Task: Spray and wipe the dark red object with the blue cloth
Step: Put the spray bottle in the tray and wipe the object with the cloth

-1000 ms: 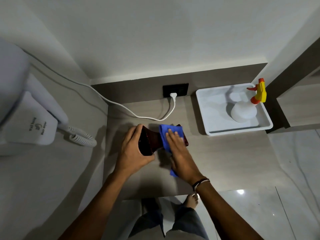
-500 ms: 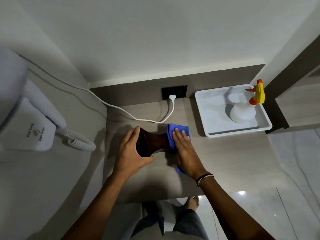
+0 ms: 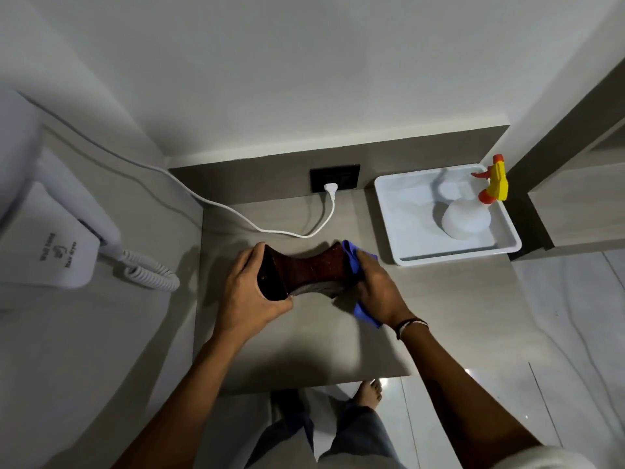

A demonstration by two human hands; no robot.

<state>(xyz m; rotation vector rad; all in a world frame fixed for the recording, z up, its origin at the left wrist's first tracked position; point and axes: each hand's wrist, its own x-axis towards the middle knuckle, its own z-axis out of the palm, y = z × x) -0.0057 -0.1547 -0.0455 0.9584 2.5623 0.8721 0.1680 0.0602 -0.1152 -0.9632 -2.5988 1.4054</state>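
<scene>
Head view shows the two hands close together over the counter (image 3: 304, 350), with the dark red object (image 3: 304, 270) between them. The left hand (image 3: 252, 296) is closed around the wide left end of this object, thumb below and fingers over the top edge. The right hand (image 3: 378, 292) is closed on the blue cloth (image 3: 355, 262) and presses it against the right end of the object; one corner of the cloth comes out above the fingers and another part hangs below the palm, near the wrist. The object lies on its side, narrow in the middle and wider at both ends, and I cannot tell if its lower edge touches the counter. Beyond the hands, a white cable (image 3: 257, 225) runs over the counter to a plug (image 3: 330, 189) in a dark socket (image 3: 334, 177) on the back panel. To the right of the right hand, and apart from it, a white tray (image 3: 399, 231) stands on the counter, and inside it is a white spray bottle (image 3: 466, 221) with a yellow and orange head. Far to the left of the left hand, a white hair dryer unit (image 3: 50, 245) with a coiled cord (image 3: 152, 274) is on the side wall. Below the hands, past the counter edge, one bare foot (image 3: 370, 392) is on the shiny floor.
</scene>
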